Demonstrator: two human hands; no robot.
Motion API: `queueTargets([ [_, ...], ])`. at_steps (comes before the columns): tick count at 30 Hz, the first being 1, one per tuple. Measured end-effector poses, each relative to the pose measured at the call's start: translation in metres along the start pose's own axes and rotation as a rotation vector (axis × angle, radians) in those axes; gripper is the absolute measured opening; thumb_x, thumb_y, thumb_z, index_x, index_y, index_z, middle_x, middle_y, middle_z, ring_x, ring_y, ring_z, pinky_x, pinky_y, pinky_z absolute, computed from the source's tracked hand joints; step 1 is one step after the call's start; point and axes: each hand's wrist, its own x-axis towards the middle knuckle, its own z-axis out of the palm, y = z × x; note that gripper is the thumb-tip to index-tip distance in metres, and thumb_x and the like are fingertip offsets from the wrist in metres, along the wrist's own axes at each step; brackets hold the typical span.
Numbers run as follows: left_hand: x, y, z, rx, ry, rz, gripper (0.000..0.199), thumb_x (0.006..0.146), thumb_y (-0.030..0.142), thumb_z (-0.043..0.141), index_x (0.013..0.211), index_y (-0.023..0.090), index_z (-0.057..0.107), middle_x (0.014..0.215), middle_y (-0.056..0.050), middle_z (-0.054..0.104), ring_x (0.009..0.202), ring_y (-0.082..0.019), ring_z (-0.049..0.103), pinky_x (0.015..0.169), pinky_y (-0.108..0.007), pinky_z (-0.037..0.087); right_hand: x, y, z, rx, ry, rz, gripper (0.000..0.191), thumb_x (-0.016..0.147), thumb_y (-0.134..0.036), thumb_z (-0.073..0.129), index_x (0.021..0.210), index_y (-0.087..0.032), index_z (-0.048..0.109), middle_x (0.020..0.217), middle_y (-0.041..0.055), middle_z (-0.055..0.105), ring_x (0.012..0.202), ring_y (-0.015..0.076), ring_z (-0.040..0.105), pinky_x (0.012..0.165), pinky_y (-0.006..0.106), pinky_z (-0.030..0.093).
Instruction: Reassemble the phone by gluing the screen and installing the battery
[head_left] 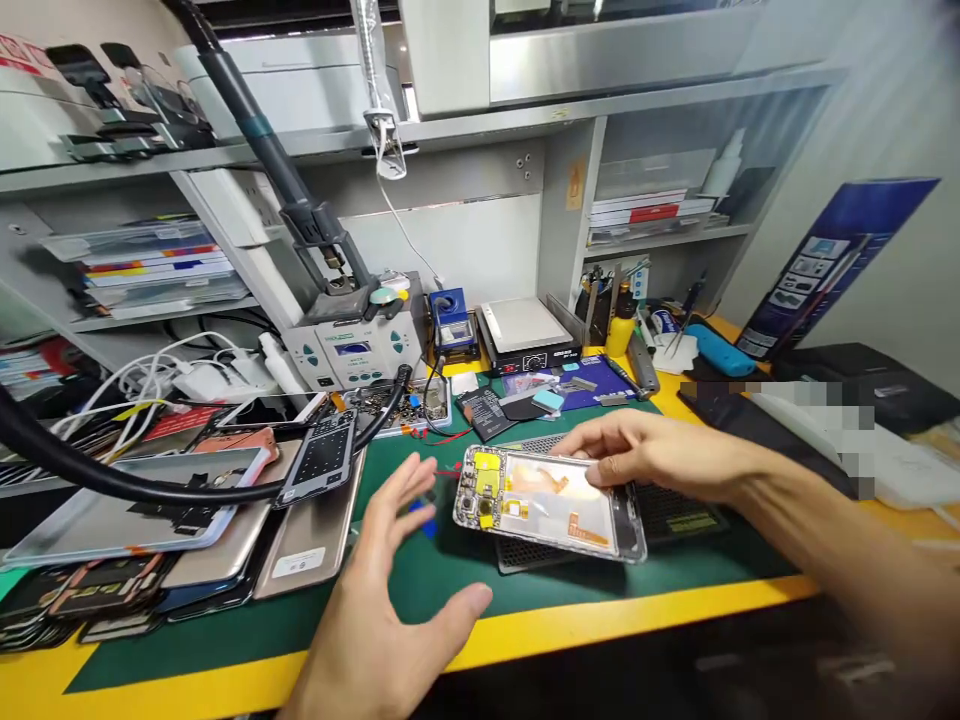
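My right hand (626, 450) grips an opened smartphone (551, 510) by its right part, thumb on the bare inner face and fingers behind the far edge. Yellow tape, a circuit board and camera parts show at the phone's left end, with orange flex cables on the silvery area. The phone is raised and tilted over a dark perforated mat (517, 555). My left hand (390, 600) is open just left of the phone, fingers spread and thumb apart, and seems to touch nothing. A small blue thing (424, 518), partly hidden, lies behind its fingers.
Tablets and phone housings (300, 555) are stacked at the left, under a black hose (150, 485). Behind stand a soldering station (356, 350), a heating plate (529, 330) and a parts tray (435, 415). A black battery (486, 412) lies on the green mat (442, 590).
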Motion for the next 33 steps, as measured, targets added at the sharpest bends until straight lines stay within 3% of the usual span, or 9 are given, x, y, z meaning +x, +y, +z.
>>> queueTargets([
  [3, 0.020, 0.005, -0.010, 0.403, -0.206, 0.124, 0.087, 0.083, 0.034, 0.073, 0.157, 0.034, 0.026, 0.164, -0.010, 0.036, 0.148, -0.035, 0.041, 0.123, -0.063, 0.034, 0.005, -0.010, -0.022, -0.115, -0.063, 0.047, 0.027, 0.080, -0.016, 0.072, 0.106, -0.017, 0.080, 0.099, 0.0055, 0.080, 0.085, 0.0182, 0.073, 0.078, 0.026, 0.054],
  [6, 0.046, 0.014, -0.006, 0.535, -0.374, 0.287, 0.080, 0.085, 0.031, 0.068, 0.155, 0.027, 0.030, 0.159, -0.011, 0.043, 0.147, -0.029, 0.042, 0.124, -0.052, 0.036, 0.009, -0.016, -0.034, -0.217, -0.133, 0.082, 0.031, 0.079, -0.014, 0.071, 0.109, -0.017, 0.080, 0.096, 0.0043, 0.080, 0.082, 0.0177, 0.072, 0.076, 0.026, 0.054],
  [9, 0.063, 0.017, 0.002, 0.595, -0.412, 0.383, 0.077, 0.084, 0.030, 0.067, 0.153, 0.021, 0.034, 0.153, -0.013, 0.049, 0.141, -0.029, 0.048, 0.122, -0.050, 0.040, 0.013, -0.019, -0.041, -0.302, -0.169, 0.102, 0.034, 0.079, -0.018, 0.072, 0.113, -0.017, 0.079, 0.099, 0.0049, 0.080, 0.086, 0.0191, 0.073, 0.078, 0.028, 0.055],
  [13, 0.070, 0.015, 0.009, 0.680, -0.397, 0.453, 0.073, 0.082, 0.033, 0.065, 0.149, 0.016, 0.040, 0.141, -0.017, 0.059, 0.129, -0.032, 0.059, 0.113, -0.052, 0.049, 0.013, -0.019, -0.047, -0.422, -0.155, 0.101, 0.036, 0.080, -0.023, 0.073, 0.115, -0.019, 0.079, 0.098, 0.0048, 0.081, 0.087, 0.0208, 0.074, 0.077, 0.029, 0.056],
  [16, 0.069, 0.010, 0.012, 0.729, -0.299, 0.553, 0.074, 0.078, 0.034, 0.065, 0.145, 0.013, 0.043, 0.134, -0.020, 0.063, 0.124, -0.036, 0.062, 0.109, -0.057, 0.051, 0.009, -0.020, -0.046, -0.542, -0.085, 0.080, 0.038, 0.080, -0.022, 0.073, 0.117, -0.020, 0.079, 0.104, 0.0045, 0.081, 0.095, 0.0230, 0.074, 0.079, 0.027, 0.056],
  [20, 0.066, 0.000, 0.013, 0.765, -0.165, 0.638, 0.080, 0.073, 0.034, 0.068, 0.146, 0.017, 0.040, 0.138, -0.018, 0.064, 0.129, -0.038, 0.061, 0.109, -0.057, 0.053, -0.004, -0.020, -0.039, -0.671, 0.087, 0.045, 0.037, 0.083, -0.028, 0.073, 0.119, -0.023, 0.079, 0.110, 0.0042, 0.080, 0.096, 0.0260, 0.073, 0.079, 0.029, 0.056],
  [24, 0.065, -0.004, 0.012, 0.768, -0.142, 0.658, 0.083, 0.072, 0.034, 0.069, 0.148, 0.020, 0.038, 0.140, -0.015, 0.064, 0.130, -0.036, 0.061, 0.111, -0.052, 0.053, -0.019, -0.015, -0.027, -0.765, 0.272, 0.002, 0.031, 0.087, -0.037, 0.071, 0.115, -0.026, 0.079, 0.117, 0.0045, 0.078, 0.105, 0.0296, 0.070, 0.087, 0.035, 0.054],
  [29, 0.064, -0.003, 0.014, 0.773, -0.135, 0.684, 0.078, 0.074, 0.033, 0.065, 0.147, 0.017, 0.040, 0.138, -0.016, 0.064, 0.132, -0.038, 0.058, 0.110, -0.056, 0.052, -0.023, -0.006, -0.004, -0.722, 0.324, 0.116, 0.023, 0.094, -0.041, 0.062, 0.086, -0.024, 0.076, 0.081, 0.0029, 0.079, 0.070, 0.0225, 0.070, 0.061, 0.030, 0.050],
  [33, 0.063, -0.002, 0.015, 0.768, -0.125, 0.704, 0.077, 0.074, 0.030, 0.065, 0.146, 0.015, 0.040, 0.134, -0.018, 0.063, 0.130, -0.037, 0.058, 0.111, -0.056, 0.051, -0.012, -0.001, 0.011, -0.646, 0.316, 0.224, 0.014, 0.091, -0.035, 0.065, 0.085, -0.025, 0.074, 0.070, -0.0001, 0.078, 0.060, 0.0197, 0.069, 0.050, 0.027, 0.045],
])
